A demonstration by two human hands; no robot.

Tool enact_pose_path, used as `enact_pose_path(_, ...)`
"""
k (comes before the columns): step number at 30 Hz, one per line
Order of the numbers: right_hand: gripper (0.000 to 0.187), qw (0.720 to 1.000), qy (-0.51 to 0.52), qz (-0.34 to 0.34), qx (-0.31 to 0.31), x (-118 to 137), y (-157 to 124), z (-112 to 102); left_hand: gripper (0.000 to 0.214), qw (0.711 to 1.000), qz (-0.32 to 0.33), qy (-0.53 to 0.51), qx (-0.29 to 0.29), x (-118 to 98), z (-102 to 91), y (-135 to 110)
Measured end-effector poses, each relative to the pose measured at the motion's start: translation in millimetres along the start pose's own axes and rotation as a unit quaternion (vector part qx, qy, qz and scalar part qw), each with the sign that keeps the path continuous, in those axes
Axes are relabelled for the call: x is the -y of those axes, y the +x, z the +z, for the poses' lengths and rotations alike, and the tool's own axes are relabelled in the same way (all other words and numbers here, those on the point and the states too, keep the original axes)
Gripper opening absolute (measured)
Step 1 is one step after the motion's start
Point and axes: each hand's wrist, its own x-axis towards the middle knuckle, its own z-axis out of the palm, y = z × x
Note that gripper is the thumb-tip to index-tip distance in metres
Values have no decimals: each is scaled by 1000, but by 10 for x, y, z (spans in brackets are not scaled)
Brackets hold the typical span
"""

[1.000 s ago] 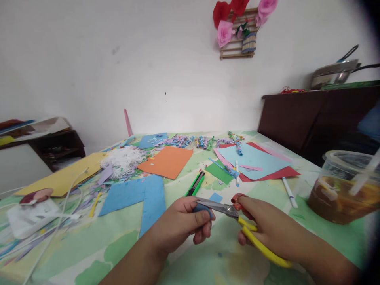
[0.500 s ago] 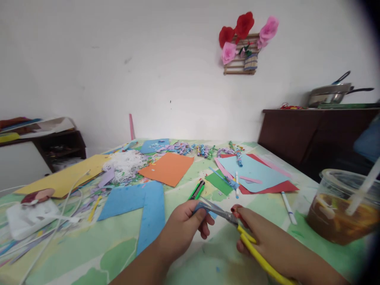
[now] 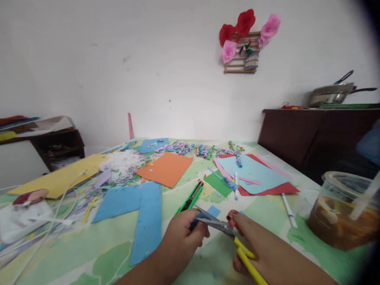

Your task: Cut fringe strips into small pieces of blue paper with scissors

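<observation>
My left hand [image 3: 181, 239] is closed, thumb against fingers, on a small dark blue piece of paper [image 3: 194, 224], mostly hidden by the fingers. My right hand [image 3: 264, 241] grips yellow-handled scissors [image 3: 220, 225]. Their blades point left and are parted, with the tips at the blue piece and close to my left fingers. A small reddish spot shows at my right fingertips; I cannot make out what it is. Just beyond my left hand lies a green utility knife [image 3: 192, 198]. Small blue paper scraps [image 3: 213, 211] rest on the table behind the scissors.
A blue sheet [image 3: 148, 221] lies left of my hands, an orange sheet [image 3: 166, 168] behind it. White shredded paper [image 3: 123, 166] is heaped at far left. Curled paper strips [image 3: 202, 150] line the back. Light blue paper [image 3: 255, 172], a marker [image 3: 289, 210] and a drink cup [image 3: 338, 221] are at right.
Both hands have shifted slightly down and left in view. The scissor blades are spread wider, and less of the blue piece shows. More of the utility knife is visible.
</observation>
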Motion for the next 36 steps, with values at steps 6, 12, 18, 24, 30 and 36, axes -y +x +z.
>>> enact_pose_path(6,54,1000,-1,-2,15,-6,-10,40,21,999,26,24,-28,-8,1,-19)
enact_pose_path(12,52,1000,-3,-4,12,-14,-25,52,22,999,37,24,-26,-25,4,-33)
enact_pose_path(18,55,1000,-11,4,9,-32,-23,80,23,999,42,30,-14,-29,-12,-34)
enact_pose_path(24,49,1000,-22,2,0,-11,-2,81,26,999,20,-10,32,-27,-56,-30)
enact_pose_path(30,40,999,-41,19,9,14,14,49,25,989,-43,-103,99,-61,-97,-14)
enact_pose_path(36,39,999,-49,17,8,9,15,47,17,972,-86,-180,122,-47,-125,7)
